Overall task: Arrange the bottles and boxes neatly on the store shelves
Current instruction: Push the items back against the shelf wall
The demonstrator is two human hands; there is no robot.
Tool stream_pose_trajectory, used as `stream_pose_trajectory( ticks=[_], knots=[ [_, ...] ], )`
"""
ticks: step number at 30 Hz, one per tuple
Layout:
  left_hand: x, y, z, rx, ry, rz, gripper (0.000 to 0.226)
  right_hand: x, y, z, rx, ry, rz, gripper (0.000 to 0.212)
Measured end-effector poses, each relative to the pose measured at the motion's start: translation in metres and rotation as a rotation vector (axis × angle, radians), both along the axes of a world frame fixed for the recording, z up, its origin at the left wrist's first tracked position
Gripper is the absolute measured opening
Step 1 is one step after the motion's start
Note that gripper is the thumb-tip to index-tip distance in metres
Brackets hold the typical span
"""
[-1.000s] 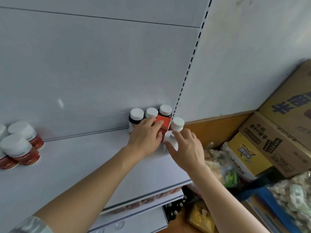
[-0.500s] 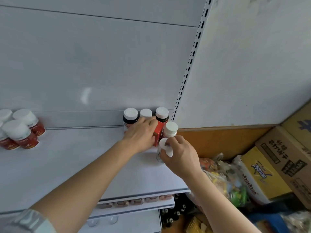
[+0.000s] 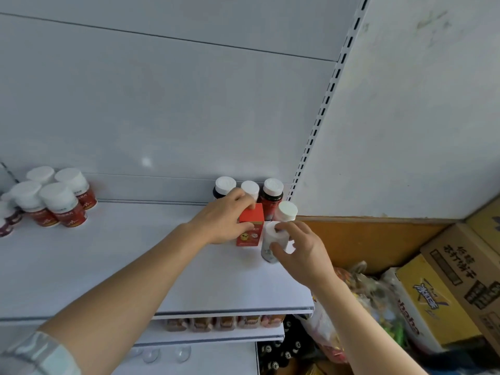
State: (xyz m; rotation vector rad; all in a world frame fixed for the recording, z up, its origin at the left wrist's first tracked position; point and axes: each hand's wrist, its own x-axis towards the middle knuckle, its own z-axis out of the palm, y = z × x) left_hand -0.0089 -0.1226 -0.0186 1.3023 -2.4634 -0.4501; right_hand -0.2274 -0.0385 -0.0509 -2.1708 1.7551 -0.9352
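Pulled forward from the bottles, the box (image 3: 250, 228) sits gripped in the left hand (image 3: 226, 220); right hand (image 3: 299, 249) holds a bottle (image 3: 272, 243). Square both against the row, labels outward.

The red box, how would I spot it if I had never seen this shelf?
Look at the white shelf, right end, by the slotted upright. There the left hand grips the red box, in front of three white-capped bottles. It is the only square-cornered thing there.
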Motion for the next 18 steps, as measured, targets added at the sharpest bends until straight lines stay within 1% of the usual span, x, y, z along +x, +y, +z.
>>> stream_pose_trajectory(
  ticks=[5,8,12,14,18],
  knots=[
    [0.025,0.011,0.012,0.097,0.262,0.090,0.032,0.013,-0.005,0.022,-0.043,-0.098,0.063,0.036],
    [0.038,0.023,0.019,0.093,0.335,0.146,0.031,0.025,-0.007,0.031,-0.044,-0.143,0.111,0.034],
    [0.060,0.045,0.022,0.157,0.416,0.263,0.027,0.044,-0.009,0.036,0.025,-0.228,0.177,0.034],
    [0.072,0.056,0.025,0.194,0.461,0.315,0.025,0.055,-0.009,0.035,0.064,-0.299,0.196,0.033],
    [0.095,0.080,0.029,0.201,0.501,0.384,0.025,0.081,-0.003,0.033,0.147,-0.381,0.245,0.033]
  ],
)
